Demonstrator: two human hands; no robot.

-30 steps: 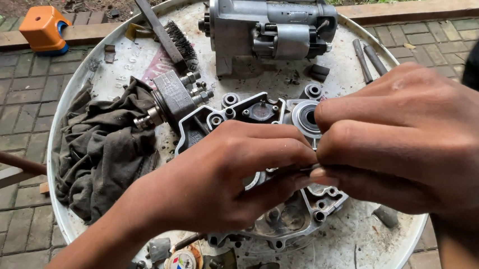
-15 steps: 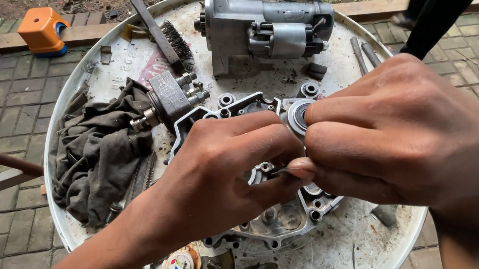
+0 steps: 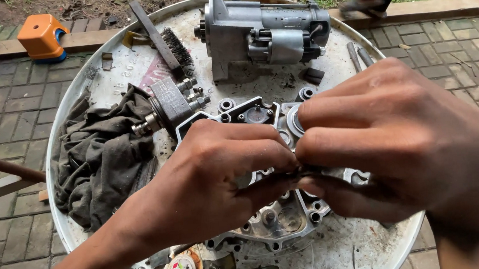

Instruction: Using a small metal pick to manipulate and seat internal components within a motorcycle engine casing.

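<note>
Head view: left hand (image 3: 220, 175) and right hand (image 3: 397, 140) fingers pinched shut together on a small hidden part above casing (image 3: 268, 222); not yet seated.

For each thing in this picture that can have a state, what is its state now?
Left hand: fingers pinched on something small, hidden.
Right hand: fingertips meeting the left's, over the casing.
Engine casing: lying flat on the tray, open side up.
Starter motor: lying on its side.
Dark rag: crumpled, on the tray's left.
Wire brush: lying flat.
Round tray: dirty.
</note>
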